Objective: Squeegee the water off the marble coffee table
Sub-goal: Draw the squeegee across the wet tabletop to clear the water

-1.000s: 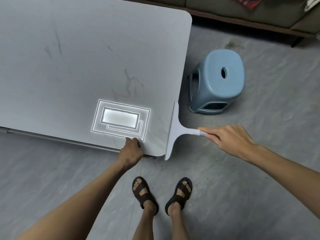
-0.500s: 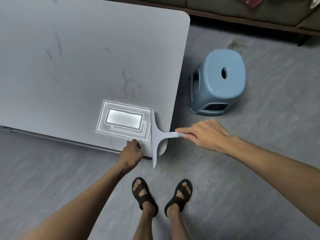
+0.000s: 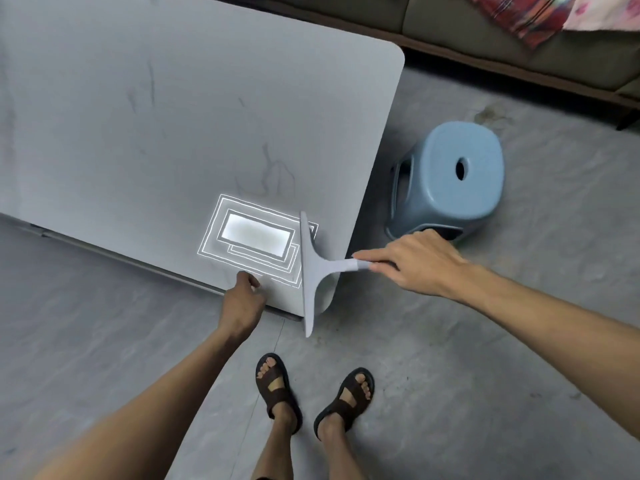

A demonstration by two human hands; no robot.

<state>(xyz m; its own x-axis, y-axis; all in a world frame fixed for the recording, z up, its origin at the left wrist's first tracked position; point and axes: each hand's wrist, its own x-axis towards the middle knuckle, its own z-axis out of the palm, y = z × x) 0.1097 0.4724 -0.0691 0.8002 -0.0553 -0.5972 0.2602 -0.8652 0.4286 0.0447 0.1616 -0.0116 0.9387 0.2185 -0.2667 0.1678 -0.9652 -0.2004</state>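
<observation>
The grey marble coffee table [image 3: 173, 133] fills the upper left, with faint dark veins and a bright reflection of a ceiling light near its front right corner. A pale T-shaped squeegee [image 3: 311, 268] lies across that corner, its blade running front to back and its lower end hanging past the table's front edge. My right hand [image 3: 412, 265] grips the squeegee's handle from the right. My left hand [image 3: 242, 296] rests on the table's front edge, just left of the blade, fingers curled onto the top.
A light blue plastic stool [image 3: 450, 178] stands on the grey floor right of the table, close behind my right hand. A sofa [image 3: 485, 39] with a patterned cloth runs along the back. My sandalled feet [image 3: 311, 393] stand in front of the table corner.
The squeegee moved left from beyond the table's right edge onto the corner, up to the edge of the light's reflection. My right hand followed it left. The left hand stayed in place.
</observation>
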